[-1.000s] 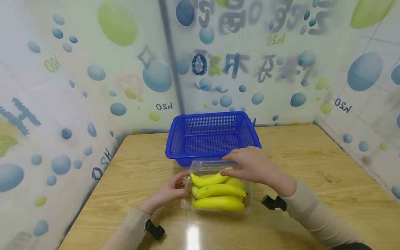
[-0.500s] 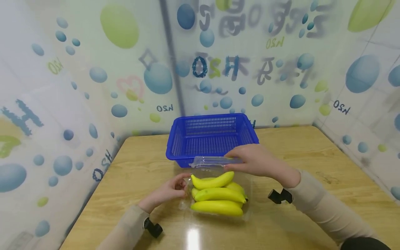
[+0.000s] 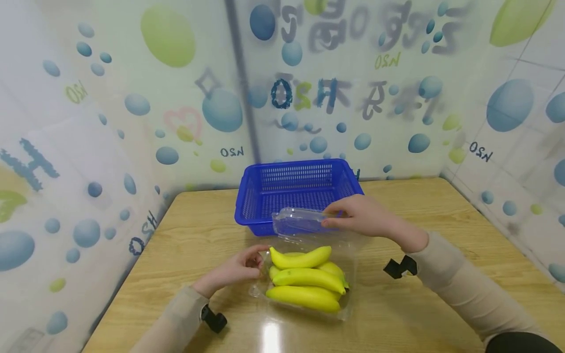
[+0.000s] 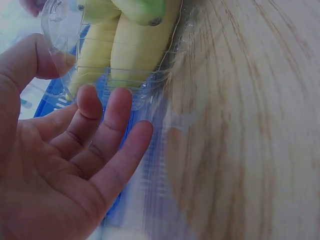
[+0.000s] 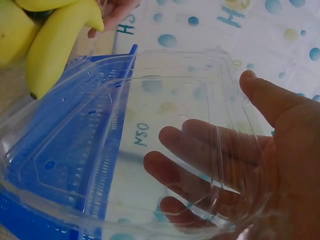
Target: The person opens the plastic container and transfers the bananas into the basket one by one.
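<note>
A clear plastic clamshell box full of yellow bananas sits on the table, its hinged lid raised at the back. My right hand holds the lid by its right end; in the right wrist view the fingers show through the plastic, with the thumb on the other side of the edge. At the box's left end, my left hand grips the rim. The left wrist view has the thumb at the clear rim and the fingertips by the end wall.
A blue plastic basket stands directly behind the box, partly covered by the raised lid. The wooden table extends to both sides. A patterned sheet encloses the back and sides.
The right hand has lifted the lid up and back off the bananas, toward the basket. The box has turned slightly, its right end nearer me. The left hand has stayed at the left rim.
</note>
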`<move>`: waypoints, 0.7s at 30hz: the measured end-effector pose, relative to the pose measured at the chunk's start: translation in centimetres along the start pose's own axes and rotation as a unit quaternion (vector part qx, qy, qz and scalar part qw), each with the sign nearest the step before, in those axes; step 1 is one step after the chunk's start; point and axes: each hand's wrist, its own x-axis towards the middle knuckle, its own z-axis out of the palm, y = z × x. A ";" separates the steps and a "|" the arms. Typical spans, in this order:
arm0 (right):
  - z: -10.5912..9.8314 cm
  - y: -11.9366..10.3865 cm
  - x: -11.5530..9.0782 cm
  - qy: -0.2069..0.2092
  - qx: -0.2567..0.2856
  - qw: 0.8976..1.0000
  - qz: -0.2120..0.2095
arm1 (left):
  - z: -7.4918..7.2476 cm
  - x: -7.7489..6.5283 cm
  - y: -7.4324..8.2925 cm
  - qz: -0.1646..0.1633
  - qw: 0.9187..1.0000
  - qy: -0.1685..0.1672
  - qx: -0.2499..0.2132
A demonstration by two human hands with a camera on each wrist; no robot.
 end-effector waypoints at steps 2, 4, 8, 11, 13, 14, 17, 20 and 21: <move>-0.2 0.3 0.0 -0.003 0.017 1.000 0.005 | -0.1 0.0 0.0 0.000 1.000 -0.004 0.002; -0.5 0.7 -0.1 -0.006 0.034 0.999 0.012 | -0.2 0.0 0.0 0.005 1.000 -0.009 0.004; -0.8 1.4 -0.3 -0.011 0.054 0.998 0.031 | -0.3 0.1 0.0 0.018 1.000 -0.015 0.010; -1.0 2.0 -0.5 -0.013 0.074 0.996 0.050 | -0.3 0.2 0.0 0.026 0.999 -0.016 0.017; -1.0 2.3 -0.7 -0.014 0.099 0.993 0.063 | -0.4 0.2 0.0 0.029 0.999 -0.015 0.019; -1.0 2.6 -0.9 -0.012 0.110 0.992 0.068 | -0.4 0.2 0.0 0.031 0.999 -0.015 0.019; -0.9 3.3 -1.4 -0.008 0.144 0.986 0.077 | -0.3 0.3 -0.1 0.035 0.999 -0.013 0.017; -0.8 4.1 -2.0 -0.010 0.167 0.983 0.079 | -0.3 0.4 -0.1 0.032 0.999 -0.011 0.017; -0.8 4.4 -2.2 -0.011 0.172 0.982 0.082 | -0.3 0.4 -0.1 0.032 0.999 -0.010 0.015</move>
